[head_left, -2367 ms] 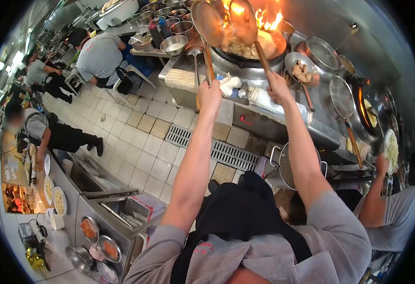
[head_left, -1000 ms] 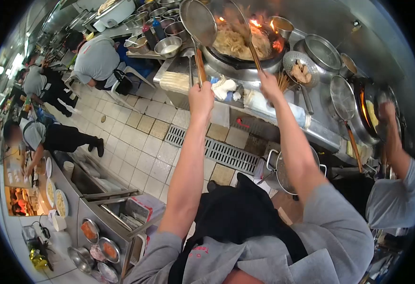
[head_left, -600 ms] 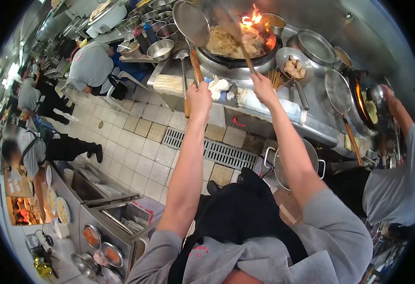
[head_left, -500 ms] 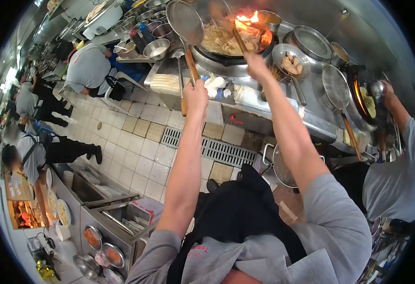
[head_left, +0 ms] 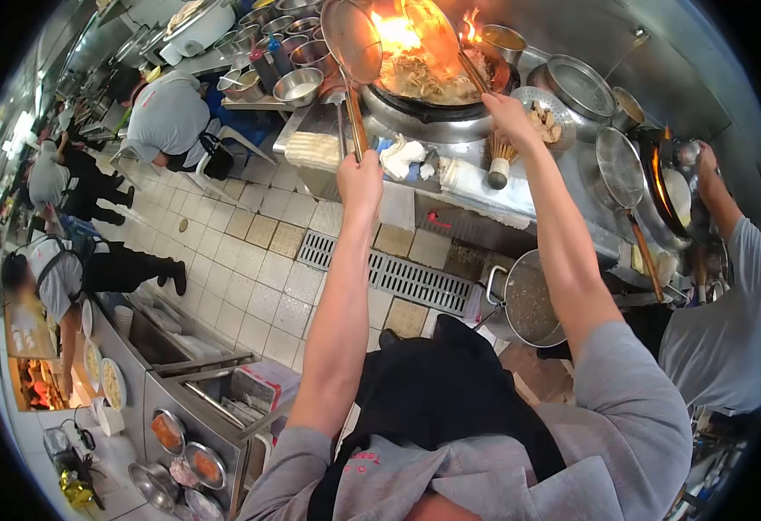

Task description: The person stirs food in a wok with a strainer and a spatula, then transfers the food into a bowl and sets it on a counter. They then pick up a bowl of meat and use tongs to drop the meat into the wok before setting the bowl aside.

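Observation:
My left hand (head_left: 360, 184) is closed around the wooden handle of a round mesh strainer (head_left: 352, 42), raised at the wok's left side. A thin metal shaft runs beside that handle; what it belongs to is unclear. My right hand (head_left: 512, 120) grips the wooden handle of a second round strainer (head_left: 433, 36), tilted up over the wok and lit orange by fire. Pale sliced food (head_left: 425, 84) lies in the wok (head_left: 415, 111), with tall flames (head_left: 395, 33) behind it. Below my right wrist is a bamboo brush (head_left: 500, 163). Beside it, a perforated skimmer (head_left: 564, 102) holds cooked pieces.
Folded towels (head_left: 484, 189) line the stove's front edge. A large pot (head_left: 532, 304) stands low on the right. At another wok, a co-worker's hand (head_left: 706, 163) holds a metal ladle. Metal bowls (head_left: 299, 85) stand left; several people work beyond the tiled floor (head_left: 224, 234).
Flames over the wok have grown much larger. My right hand has moved right with its strainer, which now glows orange. My left hand stays nearly in place.

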Demonstrator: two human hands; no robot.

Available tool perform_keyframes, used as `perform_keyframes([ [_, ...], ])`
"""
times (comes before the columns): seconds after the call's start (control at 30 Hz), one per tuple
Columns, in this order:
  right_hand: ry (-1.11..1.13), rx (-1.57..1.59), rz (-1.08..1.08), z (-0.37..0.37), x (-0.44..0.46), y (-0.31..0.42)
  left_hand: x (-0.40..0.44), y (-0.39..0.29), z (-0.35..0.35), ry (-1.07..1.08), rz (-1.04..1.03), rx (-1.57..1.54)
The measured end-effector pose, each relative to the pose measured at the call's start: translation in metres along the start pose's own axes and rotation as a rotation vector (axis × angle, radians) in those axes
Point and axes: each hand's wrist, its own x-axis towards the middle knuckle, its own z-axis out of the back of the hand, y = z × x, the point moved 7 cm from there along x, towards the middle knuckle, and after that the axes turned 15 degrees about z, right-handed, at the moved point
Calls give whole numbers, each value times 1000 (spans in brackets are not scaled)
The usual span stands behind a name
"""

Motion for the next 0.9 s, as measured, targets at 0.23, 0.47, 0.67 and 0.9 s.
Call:
perform_keyframes([
  [0.23, -10, 414, -166, -16, -25, -27, 19, -10, -20, -96, -38, 174],
  [0.47, -164, 466, -74, 72, -35, -41, 47, -42, -74, -319, -239, 746],
  [0.67, -147, 462, -139, 65, 7, -81, 88, -25, -116, -342, -184, 897],
  [0.9, 86, 1104, -484, 12, 11, -82, 129, -9, -147, -193, -157, 847],
])
